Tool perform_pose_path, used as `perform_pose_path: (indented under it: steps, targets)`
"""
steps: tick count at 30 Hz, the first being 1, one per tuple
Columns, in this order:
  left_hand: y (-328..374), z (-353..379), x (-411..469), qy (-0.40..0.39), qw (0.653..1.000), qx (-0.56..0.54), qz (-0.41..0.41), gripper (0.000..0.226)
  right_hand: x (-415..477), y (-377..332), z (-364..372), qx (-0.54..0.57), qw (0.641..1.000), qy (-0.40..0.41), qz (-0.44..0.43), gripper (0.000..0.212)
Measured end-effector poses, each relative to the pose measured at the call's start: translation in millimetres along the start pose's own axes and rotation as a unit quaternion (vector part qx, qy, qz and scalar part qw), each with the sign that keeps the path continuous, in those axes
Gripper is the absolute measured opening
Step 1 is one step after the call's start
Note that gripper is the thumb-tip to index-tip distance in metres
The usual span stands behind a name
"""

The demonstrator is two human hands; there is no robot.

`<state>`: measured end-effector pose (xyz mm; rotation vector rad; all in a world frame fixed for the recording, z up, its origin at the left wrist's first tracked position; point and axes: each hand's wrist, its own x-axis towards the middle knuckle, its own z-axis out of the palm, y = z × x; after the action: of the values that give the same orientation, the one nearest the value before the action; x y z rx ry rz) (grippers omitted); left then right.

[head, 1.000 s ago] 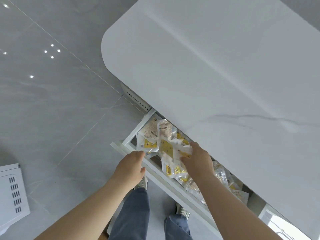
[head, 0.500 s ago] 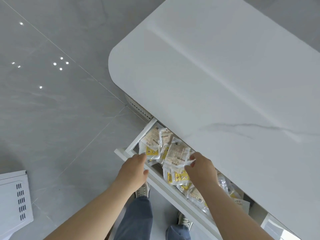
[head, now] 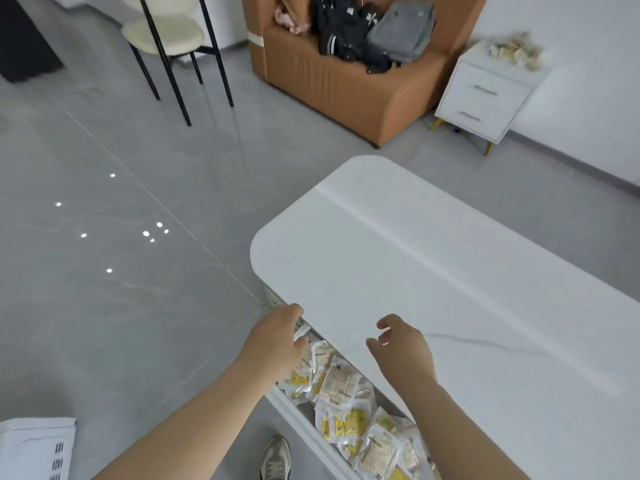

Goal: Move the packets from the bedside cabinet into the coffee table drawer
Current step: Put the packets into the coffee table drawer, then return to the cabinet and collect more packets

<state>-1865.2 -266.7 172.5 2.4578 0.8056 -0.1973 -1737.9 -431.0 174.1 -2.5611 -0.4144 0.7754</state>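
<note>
View: lifted since half a second ago; armchair (head: pixel 346 81) and bedside cabinet (head: pixel 485 98) now visible.
Right hand (head: pixel 401 348): let go of its packet, fingers loosely spread, empty, above the tabletop (head: pixel 450 271).
Left hand (head: pixel 277 341): loosely open over the drawer (head: pixel 301 414) corner.
Packets (head: pixel 346 393): heaped inside the open drawer.
More packets (head: pixel 516 51): on the bedside cabinet.

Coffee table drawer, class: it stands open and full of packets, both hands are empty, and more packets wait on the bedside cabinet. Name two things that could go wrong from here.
1. The packets are heaped up to the rim of the open drawer; adding more could jam it or spill some.
2. The drawer juts out beside the person's shoe, so walking to the bedside cabinet for the remaining pile could mean bumping it. Left hand and right hand hold nothing.
</note>
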Motion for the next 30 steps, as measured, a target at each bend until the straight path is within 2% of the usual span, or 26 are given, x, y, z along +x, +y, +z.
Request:
perform_pose_path:
  steps: [5,9,14,22,30]
  targets:
    - [68,-50,-34,0.046,0.997,-0.038,0.041,0.042,-47,-16,-84,0.012,0.997,0.05,-0.052,0.029]
    - [133,-96,-64,0.081,0.989,-0.061,0.105,0.041,-99,-17,-162,0.006,0.989,0.114,-0.096,0.028]
    - [199,-153,-86,0.108,0.974,-0.055,0.193,0.04,-159,-15,-243,0.005,0.976,0.189,-0.108,0.025]
    - [297,-206,-92,0.086,0.926,-0.049,0.365,0.039,-234,0,-331,0.019,0.943,0.328,-0.06,0.023]
    - [416,-166,-134,0.008,0.858,-0.061,0.509,0.037,-322,84,-363,0.033,0.903,0.426,0.051,0.024]
